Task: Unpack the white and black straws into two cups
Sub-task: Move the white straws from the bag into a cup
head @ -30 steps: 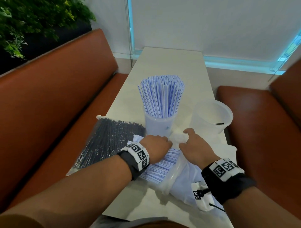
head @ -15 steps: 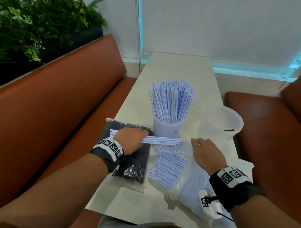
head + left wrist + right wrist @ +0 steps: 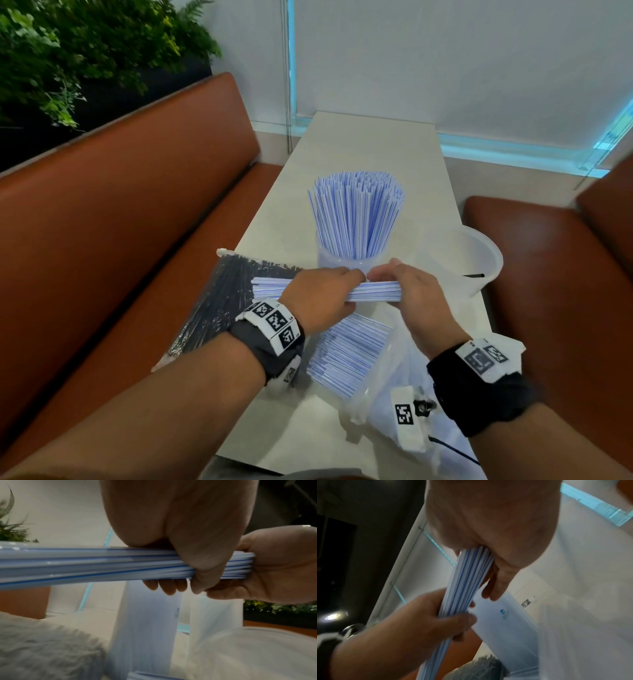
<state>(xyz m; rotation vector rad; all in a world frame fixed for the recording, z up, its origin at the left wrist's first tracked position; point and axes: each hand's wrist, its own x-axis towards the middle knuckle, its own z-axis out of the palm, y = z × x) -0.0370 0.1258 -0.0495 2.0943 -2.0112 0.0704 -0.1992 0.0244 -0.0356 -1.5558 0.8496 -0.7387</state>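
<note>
Two hands on one lot: a bundle of white straws (image 3: 373,295), blue-striped, held level above the desk (image 3: 370,150), just in front of the first cup (image 3: 337,263).
- Left hand (image 3: 317,298): fingers wrapped round the bundle's middle.
- Right hand (image 3: 409,294): fingers closed over its right end, squaring the tips.
- First cup: already packed with upright white straws.
- Second cup (image 3: 479,260): to the right, holding one black straw.
- Loose white straws (image 3: 346,356): lying at the mouth of their clear bag (image 3: 383,411).
- Black straws (image 3: 222,301): still bagged, on the left.
Handling, as judged: light, smooth, thin-walled, apt to slide and fan out. Grip firmly mid-length, without crushing.
</note>
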